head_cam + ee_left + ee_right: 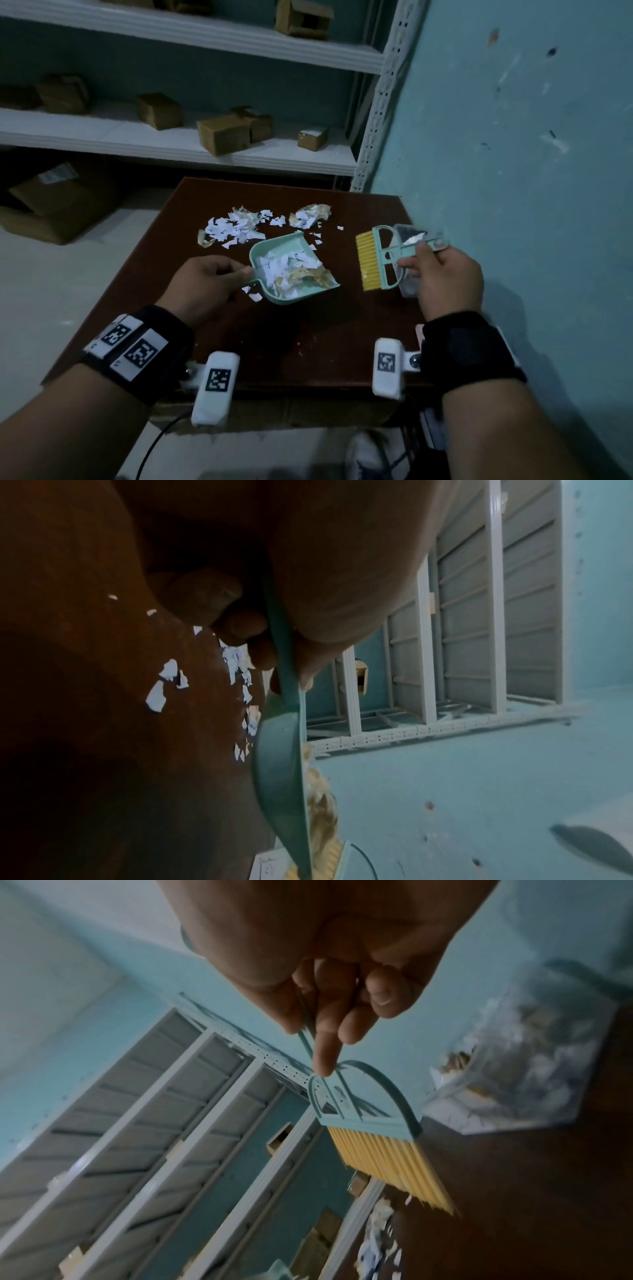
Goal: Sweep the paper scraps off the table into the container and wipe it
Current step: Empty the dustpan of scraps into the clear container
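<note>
Torn paper scraps [236,228] lie in a heap at the far middle of the dark brown table [308,342]. My left hand [236,274] grips the handle of a mint dustpan [294,298] holding white and tan scraps, just in front of the heap. The left wrist view shows the dustpan [277,777] edge-on, the left hand [270,664] round its handle, and loose scraps [157,693]. My right hand [421,260] pinches a mint brush [368,260] with yellow bristles above a clear container [409,289] at the table's right. In the right wrist view, the right hand [329,1020] holds the brush [387,1158] beside the container [534,1069], which has scraps inside.
White shelves [171,144] with cardboard boxes stand just behind the table. A teal wall [513,137] runs close along the right side. A pink object [419,334] peeks out at the table's right front edge. Cardboard boxes [58,205] sit on the floor at left.
</note>
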### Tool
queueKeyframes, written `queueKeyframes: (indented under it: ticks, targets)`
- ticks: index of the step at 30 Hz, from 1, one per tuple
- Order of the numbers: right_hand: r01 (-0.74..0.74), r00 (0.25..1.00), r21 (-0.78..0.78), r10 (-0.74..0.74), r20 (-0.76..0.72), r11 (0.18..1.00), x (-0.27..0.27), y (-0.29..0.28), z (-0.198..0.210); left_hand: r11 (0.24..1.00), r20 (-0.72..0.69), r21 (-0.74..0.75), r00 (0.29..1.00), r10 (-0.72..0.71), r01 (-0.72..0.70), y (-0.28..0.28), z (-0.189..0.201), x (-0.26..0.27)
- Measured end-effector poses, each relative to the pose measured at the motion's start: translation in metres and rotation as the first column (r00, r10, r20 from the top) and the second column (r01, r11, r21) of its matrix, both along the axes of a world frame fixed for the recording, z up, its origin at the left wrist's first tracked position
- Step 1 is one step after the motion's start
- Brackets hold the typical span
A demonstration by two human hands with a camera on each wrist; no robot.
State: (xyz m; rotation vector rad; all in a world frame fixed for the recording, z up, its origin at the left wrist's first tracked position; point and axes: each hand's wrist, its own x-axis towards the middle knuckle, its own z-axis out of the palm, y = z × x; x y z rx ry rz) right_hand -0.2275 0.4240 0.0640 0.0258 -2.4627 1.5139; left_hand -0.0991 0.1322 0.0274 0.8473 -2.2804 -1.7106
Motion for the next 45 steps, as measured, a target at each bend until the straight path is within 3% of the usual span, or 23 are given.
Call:
queueKeyframes:
  ticks: [5,11,14,21,29,35,40,45]
  targets:
    - [0.103,0.987,0.002,-0.102,-0.124,0.995,-0.031,0.033,0.027,0.992,-0.024,-0.117,0.998,-0.055,0.052,0.024,0.03,-0.034]
    - [0.212,0.976,0.009,-0.212,-0.044,0.977,-0.055,0.065,0.03,0.956,-0.037,-0.264,0.989,-0.14,0.126,0.067,0.072,-0.111]
    - [0.28,0.96,0.104,-0.277,-0.042,0.954,-0.063,0.079,0.031,0.905,-0.004,-0.38,0.978,-0.208,0.191,0.095,0.085,-0.15]
    - [0.304,0.949,0.078,-0.296,-0.105,0.949,-0.08,0.082,0.021,0.696,0.133,-0.642,0.94,-0.313,0.322,0.139,0.096,-0.215]
    - [0.221,0.961,-0.121,-0.237,-0.141,0.968,-0.076,0.077,0.033,0.52,0.275,-0.75,0.908,-0.316,0.408,0.162,0.1,-0.234]
    - [0.119,0.993,-0.223,-0.111,0.047,0.968,-0.068,0.071,0.03,0.439,0.283,-0.803,0.906,-0.316,0.404,0.17,0.102,-0.232]
    - [0.142,0.986,-0.061,-0.136,0.101,0.988,-0.08,0.063,0.015,0.388,0.283,-0.828,0.9,-0.332,0.404,0.167,0.104,-0.226]
    - [0.189,0.978,0.103,-0.197,0.074,0.977,-0.08,0.063,0.008,0.406,0.271,-0.827,0.909,-0.317,0.388,0.154,0.106,-0.219]
